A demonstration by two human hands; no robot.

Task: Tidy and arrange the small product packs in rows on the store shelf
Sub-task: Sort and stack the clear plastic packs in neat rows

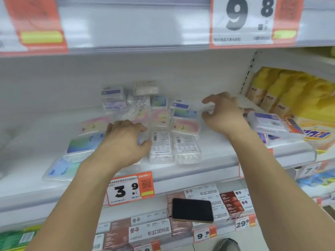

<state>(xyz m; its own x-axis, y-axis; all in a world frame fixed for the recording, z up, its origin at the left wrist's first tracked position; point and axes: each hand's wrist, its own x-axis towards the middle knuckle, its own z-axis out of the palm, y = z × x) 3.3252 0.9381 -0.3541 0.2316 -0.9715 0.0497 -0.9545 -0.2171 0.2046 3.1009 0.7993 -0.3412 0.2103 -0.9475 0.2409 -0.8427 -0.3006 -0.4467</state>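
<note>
Several small clear product packs lie on the white shelf. Two label-up packs sit side by side near the front edge, with pastel packs in columns behind them and a loose stack at the back. My left hand rests palm down on a pack just left of the label-up pair, fingers curled round it. My right hand is at the right end of the rows, fingers and thumb closed on the edge of a clear pack. More pastel packs lie slanted at the left.
A purple-labelled pack lies on boxes at the right, beside yellow bags. A 3.9 price tag hangs on the shelf edge. On the lower shelf a black phone lies on toothpaste boxes. The upper shelf overhangs with a 9.8 tag.
</note>
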